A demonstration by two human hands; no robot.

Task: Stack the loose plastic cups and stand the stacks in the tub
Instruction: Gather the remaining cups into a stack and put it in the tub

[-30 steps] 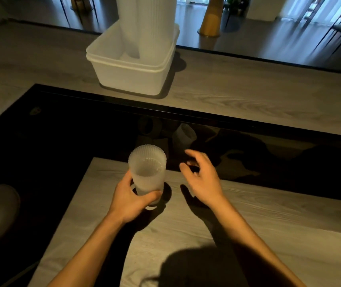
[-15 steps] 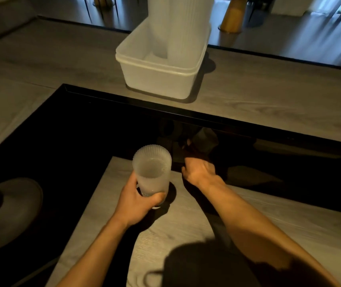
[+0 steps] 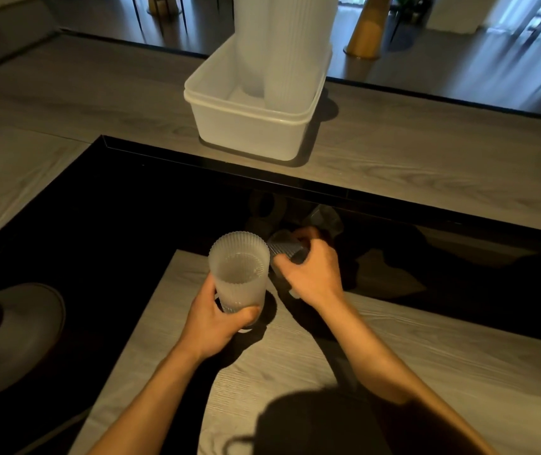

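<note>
Grip of left hand (image 3: 216, 323) wraps upright ribbed cup (image 3: 239, 274); right hand (image 3: 315, 277) clutches a tilted cup (image 3: 283, 249).

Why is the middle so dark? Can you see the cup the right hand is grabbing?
In the head view the light is dim and warm; the black recess swallows detail, so the loose cup in the right hand shows only as a dark, blurred shape. The frosted cup in the left hand and the white tub catch light clearly. A rounded shadow falls on the near board.
</note>
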